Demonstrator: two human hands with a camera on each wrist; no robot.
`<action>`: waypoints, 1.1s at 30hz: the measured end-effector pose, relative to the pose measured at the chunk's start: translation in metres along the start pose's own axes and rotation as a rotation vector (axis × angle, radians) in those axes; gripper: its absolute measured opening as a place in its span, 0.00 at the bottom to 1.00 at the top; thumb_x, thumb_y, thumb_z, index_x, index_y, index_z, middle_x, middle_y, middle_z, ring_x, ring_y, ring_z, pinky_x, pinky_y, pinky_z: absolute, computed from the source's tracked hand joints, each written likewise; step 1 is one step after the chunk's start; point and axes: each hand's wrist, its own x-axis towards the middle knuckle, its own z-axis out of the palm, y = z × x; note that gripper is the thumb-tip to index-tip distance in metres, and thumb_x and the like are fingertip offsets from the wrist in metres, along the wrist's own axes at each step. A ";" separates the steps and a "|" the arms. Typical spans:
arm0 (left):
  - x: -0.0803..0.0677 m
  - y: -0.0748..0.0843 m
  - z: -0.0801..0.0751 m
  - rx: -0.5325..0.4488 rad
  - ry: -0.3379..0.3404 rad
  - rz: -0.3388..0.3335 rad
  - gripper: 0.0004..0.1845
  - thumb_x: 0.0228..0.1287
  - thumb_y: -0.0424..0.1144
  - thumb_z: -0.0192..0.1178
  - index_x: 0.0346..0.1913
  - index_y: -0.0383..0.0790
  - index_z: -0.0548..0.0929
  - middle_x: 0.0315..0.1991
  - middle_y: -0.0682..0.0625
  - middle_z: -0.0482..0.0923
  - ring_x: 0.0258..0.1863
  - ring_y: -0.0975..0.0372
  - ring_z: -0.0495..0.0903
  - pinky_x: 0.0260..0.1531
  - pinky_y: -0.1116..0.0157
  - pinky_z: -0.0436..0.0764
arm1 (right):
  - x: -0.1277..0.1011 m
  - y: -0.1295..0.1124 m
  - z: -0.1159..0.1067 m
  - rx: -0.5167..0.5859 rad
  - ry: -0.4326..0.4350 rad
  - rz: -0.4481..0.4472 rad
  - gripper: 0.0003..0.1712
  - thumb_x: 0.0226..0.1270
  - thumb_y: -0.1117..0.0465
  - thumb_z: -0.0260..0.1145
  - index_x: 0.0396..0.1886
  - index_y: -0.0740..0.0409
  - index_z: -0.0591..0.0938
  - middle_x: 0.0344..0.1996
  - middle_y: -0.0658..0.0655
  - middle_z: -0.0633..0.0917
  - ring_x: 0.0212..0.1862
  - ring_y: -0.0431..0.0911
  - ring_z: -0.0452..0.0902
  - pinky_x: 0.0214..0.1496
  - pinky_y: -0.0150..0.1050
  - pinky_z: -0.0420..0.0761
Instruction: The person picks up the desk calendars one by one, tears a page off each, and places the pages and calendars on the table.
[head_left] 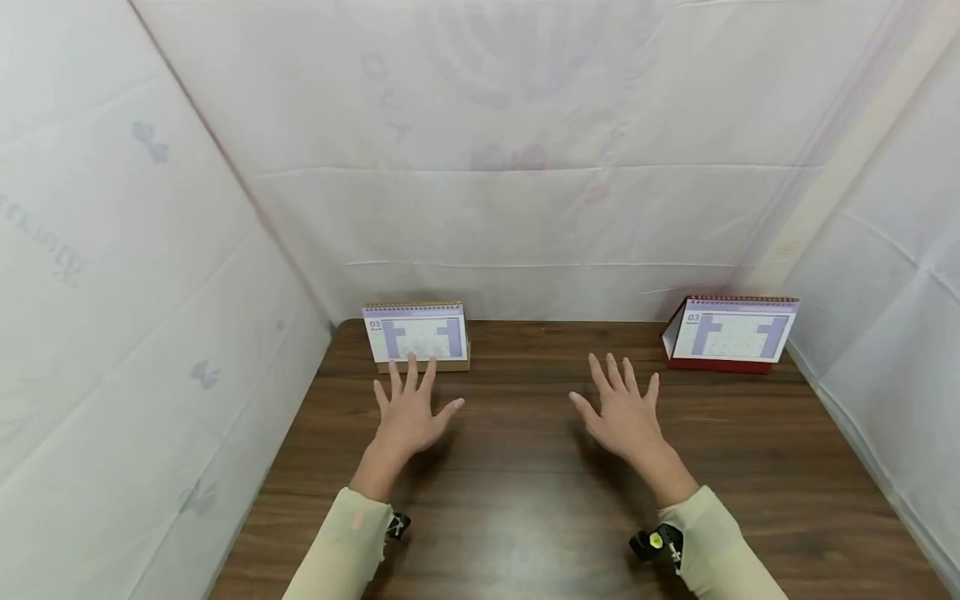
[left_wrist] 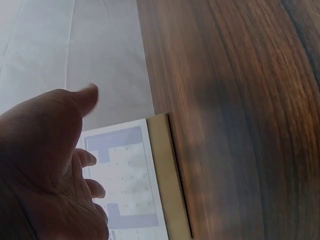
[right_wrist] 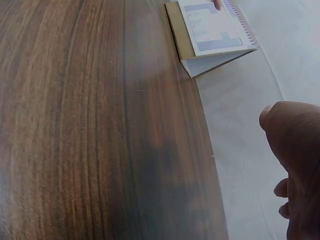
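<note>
Both hands are held flat and empty above the dark wooden table point(head_left: 525, 500): the left hand point(head_left: 408, 412) just short of the tan-based desk calendar point(head_left: 417, 335), the right hand point(head_left: 622, 412) further from it. The reach appears under way; a grasp of the calendar's base seems called for next.

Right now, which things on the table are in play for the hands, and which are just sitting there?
In play:
left hand, open, fingertips by the tan-based calendar
tan-based calendar, back left
right hand, open, holding nothing

Sitting there:
red-based calendar, back right, apart from both hands
wooden table
white sheeting around the table
</note>
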 end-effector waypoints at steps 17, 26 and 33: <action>0.003 -0.036 0.001 -0.261 -0.033 -0.210 0.49 0.80 0.63 0.52 0.85 0.31 0.50 0.82 0.25 0.57 0.81 0.32 0.59 0.76 0.24 0.53 | -0.005 0.001 0.012 0.084 -0.080 -0.012 0.48 0.82 0.35 0.57 0.89 0.51 0.52 0.86 0.69 0.57 0.86 0.72 0.47 0.78 0.83 0.39; 0.010 -0.058 0.006 -0.414 -0.047 -0.271 0.47 0.82 0.62 0.49 0.85 0.28 0.49 0.81 0.25 0.58 0.81 0.31 0.59 0.79 0.32 0.60 | -0.010 0.007 0.015 0.098 -0.108 -0.036 0.49 0.81 0.36 0.58 0.89 0.52 0.53 0.85 0.70 0.57 0.86 0.72 0.48 0.79 0.83 0.45; 0.020 -0.069 0.006 -0.489 0.011 -0.317 0.43 0.82 0.57 0.50 0.82 0.27 0.56 0.77 0.26 0.66 0.77 0.33 0.65 0.76 0.37 0.69 | -0.014 0.009 0.018 0.116 -0.118 -0.045 0.48 0.81 0.38 0.60 0.89 0.53 0.53 0.85 0.71 0.58 0.86 0.72 0.48 0.79 0.82 0.44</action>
